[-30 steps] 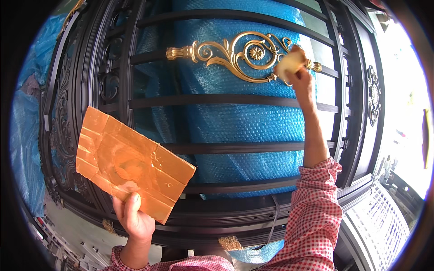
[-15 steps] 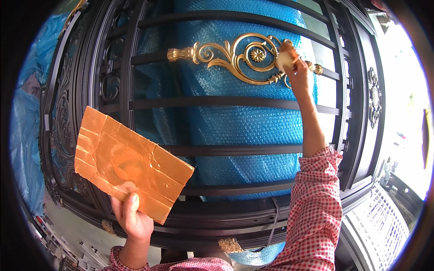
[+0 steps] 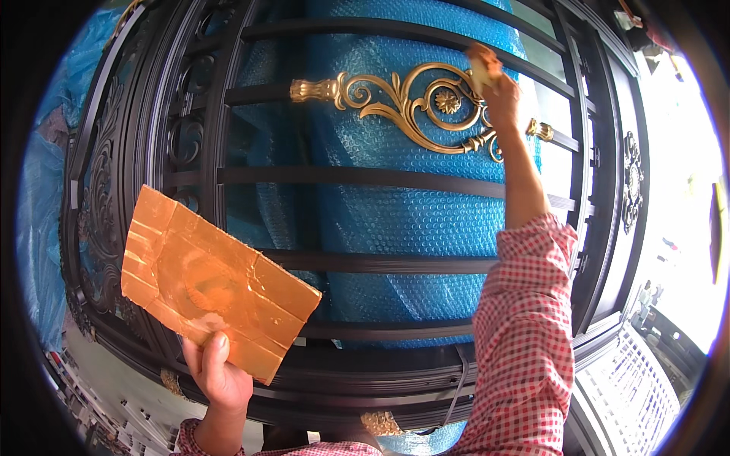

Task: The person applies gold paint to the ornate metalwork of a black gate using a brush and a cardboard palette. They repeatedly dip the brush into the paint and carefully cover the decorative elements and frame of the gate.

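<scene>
My left hand (image 3: 220, 376) grips the lower edge of a piece of cardboard (image 3: 171, 239) coated in gold-orange paint, thumb on top. A smeared patch marks its middle. My right hand (image 3: 503, 102), arm stretched far forward, holds a paint-stained sponge (image 3: 484, 70), pale with orange-brown on it. The sponge is at the upper right of a gold scroll ornament (image 3: 447, 102) with a flower in its centre; I cannot tell whether they touch. The ornament sits among the dark bars of a metal gate (image 3: 357, 175). My right hand and wrist hide part of its right end.
Blue bubble wrap (image 3: 411, 220) lies under the bars. Dark carved panels flank them, with a rosette ornament (image 3: 633, 182) at right. Blue plastic sheeting (image 3: 42, 235) hangs along the left. A white slatted piece (image 3: 635, 380) stands at the lower right.
My right hand and the sponge have moved up, away from the ornament's middle right to its upper right edge. The cardboard has shifted slightly left and down in the view.
</scene>
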`<state>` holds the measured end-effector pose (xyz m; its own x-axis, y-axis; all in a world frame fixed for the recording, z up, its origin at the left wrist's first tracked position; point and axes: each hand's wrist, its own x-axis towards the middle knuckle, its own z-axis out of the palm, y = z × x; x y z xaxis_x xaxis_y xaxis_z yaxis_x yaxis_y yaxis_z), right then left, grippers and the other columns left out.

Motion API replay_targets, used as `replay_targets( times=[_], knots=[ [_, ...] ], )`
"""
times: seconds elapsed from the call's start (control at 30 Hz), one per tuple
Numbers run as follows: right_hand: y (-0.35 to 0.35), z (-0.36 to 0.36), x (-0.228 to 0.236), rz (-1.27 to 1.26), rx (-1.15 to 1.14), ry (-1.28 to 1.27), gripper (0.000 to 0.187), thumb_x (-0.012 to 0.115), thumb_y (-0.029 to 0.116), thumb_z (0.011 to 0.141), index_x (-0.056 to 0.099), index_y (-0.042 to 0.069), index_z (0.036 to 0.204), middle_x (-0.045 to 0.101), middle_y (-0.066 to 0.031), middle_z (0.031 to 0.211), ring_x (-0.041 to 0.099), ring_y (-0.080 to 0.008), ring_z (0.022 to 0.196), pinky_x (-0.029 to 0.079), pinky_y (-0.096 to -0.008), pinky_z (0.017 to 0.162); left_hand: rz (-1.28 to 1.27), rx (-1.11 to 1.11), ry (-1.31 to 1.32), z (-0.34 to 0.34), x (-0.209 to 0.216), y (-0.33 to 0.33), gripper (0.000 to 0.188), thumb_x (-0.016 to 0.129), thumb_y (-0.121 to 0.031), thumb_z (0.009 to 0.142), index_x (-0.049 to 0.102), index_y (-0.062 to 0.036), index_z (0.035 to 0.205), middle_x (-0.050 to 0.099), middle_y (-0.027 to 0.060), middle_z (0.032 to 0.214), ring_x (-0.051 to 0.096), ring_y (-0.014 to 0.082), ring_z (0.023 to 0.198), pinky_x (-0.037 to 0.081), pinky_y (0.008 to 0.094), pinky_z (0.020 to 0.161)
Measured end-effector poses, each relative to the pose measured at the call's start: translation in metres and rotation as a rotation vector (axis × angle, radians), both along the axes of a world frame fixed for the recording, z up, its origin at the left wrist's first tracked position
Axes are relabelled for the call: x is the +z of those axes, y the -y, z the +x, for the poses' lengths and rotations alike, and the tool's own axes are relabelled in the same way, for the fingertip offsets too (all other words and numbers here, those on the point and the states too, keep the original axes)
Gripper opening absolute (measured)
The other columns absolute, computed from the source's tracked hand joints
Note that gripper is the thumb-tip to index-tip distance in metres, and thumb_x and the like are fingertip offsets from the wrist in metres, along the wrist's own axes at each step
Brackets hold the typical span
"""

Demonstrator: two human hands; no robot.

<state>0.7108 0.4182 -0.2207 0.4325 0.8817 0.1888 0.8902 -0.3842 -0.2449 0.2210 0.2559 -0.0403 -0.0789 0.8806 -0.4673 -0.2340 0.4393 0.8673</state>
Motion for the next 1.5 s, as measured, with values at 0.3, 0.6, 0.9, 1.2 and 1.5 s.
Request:
replay_targets(
  times=[0.3,0.6,0.9,1.2,1.5],
  knots=[
    [0.014,-0.002,0.014,-0.049,0.024,-0.081,0.022,0.062,0.025,0.072,0.059,0.007,0.083,0.061,-0.0120,0.087,0.058,-0.0302,0.084,0.044,-0.0393,0.075,0.007,-0.017,0.020,0.001,-0.004,-0.001,0.033,0.046,-0.007,0.080,0.043,0.0006,0.112,0.046,0.0113,0.112,0.045,0.0176,0.102,0.037,0.0340,0.090],
    [0.011,-0.023,0.031,-0.117,-0.025,0.032,0.028,0.063,0.031,0.070,0.059,0.009,0.088,0.061,-0.0093,0.090,0.059,-0.0284,0.084,0.045,-0.0401,0.075,-0.009,0.004,0.009,0.003,-0.002,-0.004,0.032,0.046,-0.007,0.080,0.044,0.0006,0.111,0.047,0.0114,0.111,0.045,0.0180,0.102,0.038,0.0339,0.089],
    [0.012,-0.009,0.032,-0.158,-0.196,-0.139,0.026,0.061,0.025,0.069,0.060,0.004,0.085,0.063,-0.0120,0.086,0.060,-0.0290,0.080,0.044,-0.0412,0.073,0.008,0.041,0.016,-0.002,-0.007,-0.003,0.036,0.045,-0.006,0.080,0.042,-0.0004,0.115,0.046,0.0116,0.114,0.045,0.0186,0.104,0.037,0.0340,0.090],
    [0.006,0.011,0.009,0.040,-0.186,-0.111,0.030,0.064,0.034,0.068,0.062,0.012,0.089,0.062,-0.0088,0.089,0.058,-0.0282,0.084,0.043,-0.0368,0.074,-0.008,0.057,-0.025,0.002,-0.007,-0.006,0.036,0.046,-0.008,0.079,0.043,0.0012,0.114,0.046,0.0119,0.114,0.045,0.0186,0.104,0.037,0.0332,0.090],
    [-0.028,-0.081,0.026,0.087,0.233,0.091,0.025,0.066,0.023,0.072,0.060,0.007,0.091,0.060,-0.0093,0.093,0.056,-0.0278,0.090,0.043,-0.0384,0.079,0.056,-0.069,-0.007,-0.010,-0.012,0.002,0.037,0.041,-0.012,0.083,0.042,0.0011,0.118,0.046,0.0119,0.117,0.045,0.0194,0.106,0.036,0.0320,0.091]
  ],
)
